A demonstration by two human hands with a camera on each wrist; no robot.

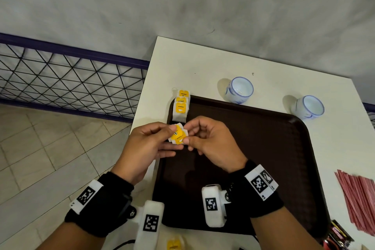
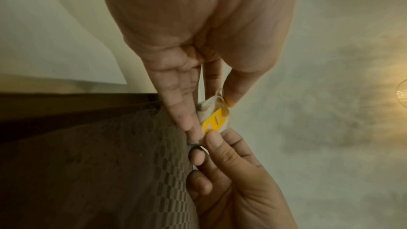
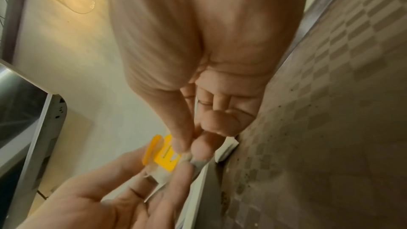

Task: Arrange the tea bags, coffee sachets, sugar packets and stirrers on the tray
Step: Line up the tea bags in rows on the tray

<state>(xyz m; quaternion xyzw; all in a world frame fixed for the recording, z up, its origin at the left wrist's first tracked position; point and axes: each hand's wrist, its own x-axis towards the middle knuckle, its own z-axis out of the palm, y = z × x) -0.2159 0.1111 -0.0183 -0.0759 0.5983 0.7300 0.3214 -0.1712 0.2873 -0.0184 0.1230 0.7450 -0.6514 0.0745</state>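
Note:
Both my hands hold one tea bag (image 1: 178, 135) with a yellow tag above the left edge of the dark brown tray (image 1: 263, 148). My left hand (image 1: 151, 140) pinches it from the left with thumb and fingers; my right hand (image 1: 203, 138) pinches its right side. The left wrist view shows the tea bag (image 2: 214, 120) between both hands' fingertips. In the right wrist view the tea bag's yellow tag (image 3: 164, 156) sits under my thumb. A row of three tea bags (image 1: 181, 105) lies overlapping at the tray's far left corner. Red stirrers (image 1: 359, 199) lie on the table to the right.
Two white cups with blue pattern (image 1: 239, 89) (image 1: 307, 106) stand beyond the tray on the white table (image 1: 203, 63). Another yellow-tagged tea bag (image 1: 173, 244) lies at the near edge. Red and dark sachets (image 1: 336, 235) sit at the lower right. A wire railing (image 1: 71, 79) borders the left.

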